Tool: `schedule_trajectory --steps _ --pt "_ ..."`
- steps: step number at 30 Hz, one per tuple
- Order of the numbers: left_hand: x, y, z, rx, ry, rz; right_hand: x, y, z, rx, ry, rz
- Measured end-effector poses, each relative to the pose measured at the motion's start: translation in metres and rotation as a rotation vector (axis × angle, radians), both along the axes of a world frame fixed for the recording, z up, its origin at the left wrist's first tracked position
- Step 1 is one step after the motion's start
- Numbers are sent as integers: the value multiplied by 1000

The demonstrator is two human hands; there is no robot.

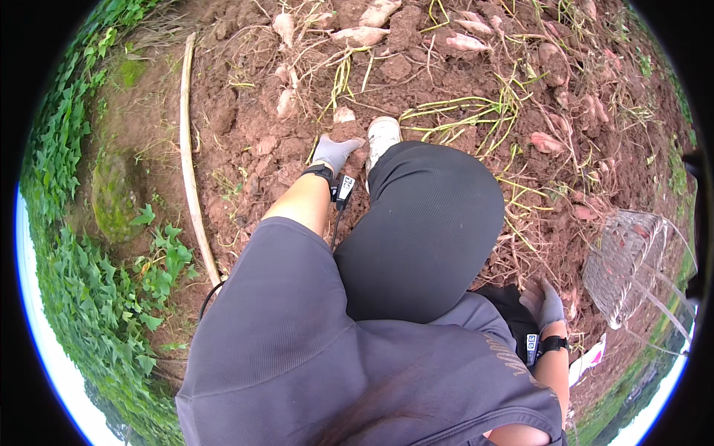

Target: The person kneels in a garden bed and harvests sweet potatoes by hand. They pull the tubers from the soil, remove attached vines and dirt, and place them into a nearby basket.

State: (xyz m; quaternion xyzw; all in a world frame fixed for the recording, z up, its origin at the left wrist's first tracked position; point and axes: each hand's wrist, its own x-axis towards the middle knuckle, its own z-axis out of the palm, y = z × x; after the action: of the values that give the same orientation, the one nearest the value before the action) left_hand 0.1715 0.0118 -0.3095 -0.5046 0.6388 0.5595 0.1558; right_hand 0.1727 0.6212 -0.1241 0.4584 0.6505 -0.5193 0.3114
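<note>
My left hand (337, 151), in a grey glove with soiled fingertips, is at the ground beside a white shoe (384, 134). Its thumb and fingers curve around a brown, soil-covered lump (348, 132); whether a root lies inside cannot be seen. Just beyond it, a pale sweet potato (343, 115) pokes out of the soil. At the lower right, my right hand (544, 303), also gloved, rests low by my dark-clad leg, fingers apart, with nothing visible in them. Each wrist wears a black strap with a small device.
Dug-up sweet potatoes (361, 36) and cut green stems (483, 110) lie over the loose red soil ahead. A woven basket (626, 260) tilts at the right. A long pale pole (190, 156) lies on the left, near leafy vines (97, 312) and a mossy mound (115, 195).
</note>
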Motion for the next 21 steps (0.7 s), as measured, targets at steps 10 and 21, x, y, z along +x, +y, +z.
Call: schedule_trajectory --steps 10,21 --pt "-79 -65 108 199 784 168 -28 -16 4 -137 222 30" --pt "-178 117 376 802 956 -381 -48 -43 45 -260 537 65"
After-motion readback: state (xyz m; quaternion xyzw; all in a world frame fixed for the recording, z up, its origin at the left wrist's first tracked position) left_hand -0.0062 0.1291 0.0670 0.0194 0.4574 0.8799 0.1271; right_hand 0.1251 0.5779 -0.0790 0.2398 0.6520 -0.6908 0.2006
